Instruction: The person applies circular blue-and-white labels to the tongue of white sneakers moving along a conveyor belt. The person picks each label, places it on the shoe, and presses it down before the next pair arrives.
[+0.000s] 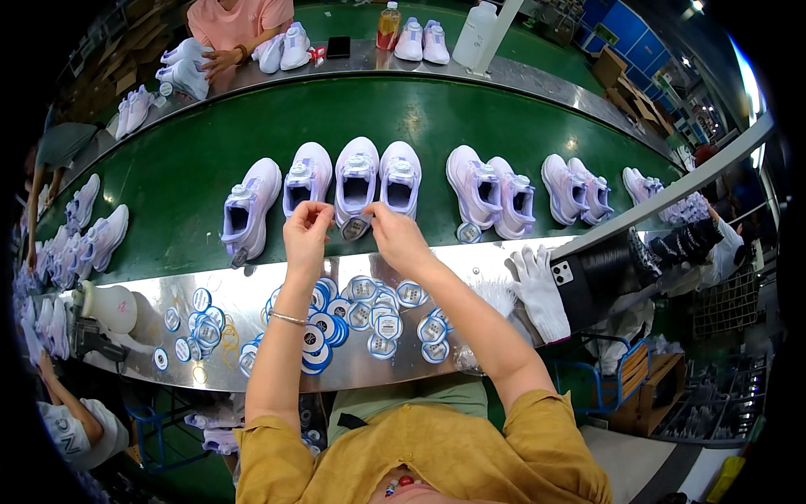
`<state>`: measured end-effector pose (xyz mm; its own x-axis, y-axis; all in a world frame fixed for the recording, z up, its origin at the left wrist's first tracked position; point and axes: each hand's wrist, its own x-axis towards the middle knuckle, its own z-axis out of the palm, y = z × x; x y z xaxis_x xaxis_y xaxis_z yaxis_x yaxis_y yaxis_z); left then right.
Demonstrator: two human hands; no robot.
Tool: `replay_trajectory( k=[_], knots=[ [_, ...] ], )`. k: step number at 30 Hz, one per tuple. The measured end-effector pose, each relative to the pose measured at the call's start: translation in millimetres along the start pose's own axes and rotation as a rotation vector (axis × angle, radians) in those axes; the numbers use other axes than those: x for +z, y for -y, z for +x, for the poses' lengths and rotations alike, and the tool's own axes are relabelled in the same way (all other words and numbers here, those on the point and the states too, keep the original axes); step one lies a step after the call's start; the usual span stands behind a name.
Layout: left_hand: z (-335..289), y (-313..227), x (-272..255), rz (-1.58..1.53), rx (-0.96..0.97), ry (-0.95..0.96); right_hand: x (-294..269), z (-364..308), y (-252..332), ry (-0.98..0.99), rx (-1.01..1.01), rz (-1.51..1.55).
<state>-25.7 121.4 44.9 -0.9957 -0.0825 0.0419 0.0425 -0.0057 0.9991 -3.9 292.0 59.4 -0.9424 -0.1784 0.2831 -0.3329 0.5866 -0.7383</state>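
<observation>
Just left of the hands, a lavender sneaker [249, 206] on the green belt [168, 181] carries a tag at its heel. The left hand [306, 231] has its fingertips pinched together, seemingly on a thin tag string, below a second sneaker [307, 176]. The right hand [396, 235] pinches a round tag [355, 227] hanging from the middle sneaker [357, 181]. Right of them, one pair [489, 191] shows a tag, while further shoes look untagged. Beneath the wrists, the counter [252, 290] holds many loose blue tags [369, 311], so much seems left.

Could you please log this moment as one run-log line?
left hand at shoe tongue | right hand at round tag on lilac shoe | green belt | tags pile
</observation>
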Motion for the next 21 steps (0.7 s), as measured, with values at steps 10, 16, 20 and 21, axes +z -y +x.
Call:
replay_trajectory(
  k=[10,16,20,21],
  knots=[
    [-6,2,29,-0.05,0.028,0.221,-10,20,2,-0.017,0.176,0.446],
    [-3,4,23,-0.095,0.0,0.174,-8,21,-5,-0.004,0.336,0.773],
    [-5,0,26,-0.091,-0.001,0.168,-4,26,-6,-0.028,0.338,0.729],
    [-5,-2,25,-0.046,0.014,0.143,-3,27,-6,-0.033,0.346,0.748]
  ],
)
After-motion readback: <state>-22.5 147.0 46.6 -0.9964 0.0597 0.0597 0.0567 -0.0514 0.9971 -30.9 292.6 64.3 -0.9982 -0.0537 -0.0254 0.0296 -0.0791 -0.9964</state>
